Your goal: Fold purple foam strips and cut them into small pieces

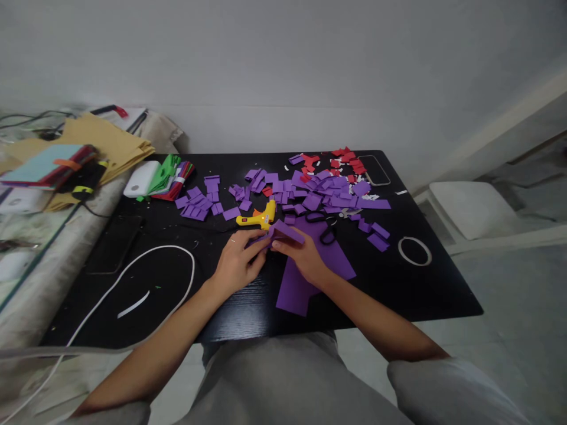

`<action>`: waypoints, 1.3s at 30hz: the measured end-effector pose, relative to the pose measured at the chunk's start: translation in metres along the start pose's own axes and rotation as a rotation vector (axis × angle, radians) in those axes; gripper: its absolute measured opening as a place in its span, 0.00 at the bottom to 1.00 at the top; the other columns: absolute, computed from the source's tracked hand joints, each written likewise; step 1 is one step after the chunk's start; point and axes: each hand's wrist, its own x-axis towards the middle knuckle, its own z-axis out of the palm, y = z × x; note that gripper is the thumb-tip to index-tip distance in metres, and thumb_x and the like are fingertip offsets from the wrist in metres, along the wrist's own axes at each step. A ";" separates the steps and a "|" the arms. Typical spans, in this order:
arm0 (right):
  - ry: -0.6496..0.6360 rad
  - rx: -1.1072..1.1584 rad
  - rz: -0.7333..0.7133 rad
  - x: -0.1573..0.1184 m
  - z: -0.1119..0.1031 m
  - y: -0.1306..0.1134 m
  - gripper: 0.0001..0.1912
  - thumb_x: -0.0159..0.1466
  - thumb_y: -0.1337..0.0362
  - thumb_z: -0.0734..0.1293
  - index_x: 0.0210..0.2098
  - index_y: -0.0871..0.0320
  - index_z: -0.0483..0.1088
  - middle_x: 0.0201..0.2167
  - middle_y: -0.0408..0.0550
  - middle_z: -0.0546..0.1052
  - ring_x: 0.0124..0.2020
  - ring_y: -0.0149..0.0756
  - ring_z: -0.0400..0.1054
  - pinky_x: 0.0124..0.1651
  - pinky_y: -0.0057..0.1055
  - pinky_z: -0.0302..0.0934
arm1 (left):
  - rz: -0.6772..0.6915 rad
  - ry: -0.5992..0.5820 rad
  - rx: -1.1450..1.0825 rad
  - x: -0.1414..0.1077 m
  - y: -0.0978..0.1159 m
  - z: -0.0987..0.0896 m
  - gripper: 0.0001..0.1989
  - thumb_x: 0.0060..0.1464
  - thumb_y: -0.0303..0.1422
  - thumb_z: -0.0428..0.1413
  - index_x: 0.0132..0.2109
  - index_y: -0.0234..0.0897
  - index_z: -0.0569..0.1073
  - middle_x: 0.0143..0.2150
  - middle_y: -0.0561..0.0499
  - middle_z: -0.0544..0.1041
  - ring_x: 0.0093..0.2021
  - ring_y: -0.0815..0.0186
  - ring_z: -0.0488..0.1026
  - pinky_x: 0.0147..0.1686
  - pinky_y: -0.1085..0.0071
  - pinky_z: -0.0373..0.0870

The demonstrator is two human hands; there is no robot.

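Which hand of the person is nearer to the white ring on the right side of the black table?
Right. The right hand is left of the white ring, at the folded purple paper; the left hand is farther left, beyond the right one.

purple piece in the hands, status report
Right hand gripping folded purple piece, left hand touching it. Yellow glue gun lying just beyond. Flat purple paper spread beneath right hand.
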 end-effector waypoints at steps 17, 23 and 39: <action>0.053 -0.211 -0.026 0.000 -0.004 0.003 0.15 0.54 0.57 0.79 0.39 0.54 0.80 0.36 0.44 0.84 0.39 0.38 0.78 0.50 0.38 0.72 | -0.630 0.089 -0.684 0.007 0.005 0.005 0.15 0.58 0.41 0.66 0.42 0.38 0.71 0.34 0.52 0.79 0.32 0.68 0.77 0.37 0.71 0.77; 0.102 -0.245 -0.116 -0.005 -0.001 0.003 0.18 0.56 0.58 0.79 0.40 0.52 0.69 0.30 0.39 0.79 0.33 0.34 0.76 0.40 0.32 0.70 | -0.620 0.081 -0.634 0.006 0.006 0.004 0.11 0.59 0.39 0.65 0.40 0.37 0.74 0.32 0.54 0.78 0.30 0.70 0.75 0.35 0.72 0.75; -0.031 -0.326 -0.485 -0.001 0.033 -0.110 0.03 0.61 0.63 0.75 0.33 0.52 0.77 0.34 0.43 0.81 0.37 0.36 0.78 0.44 0.36 0.76 | -0.258 0.249 -0.563 0.086 0.030 -0.062 0.05 0.61 0.35 0.65 0.39 0.39 0.79 0.38 0.49 0.82 0.37 0.65 0.79 0.38 0.69 0.78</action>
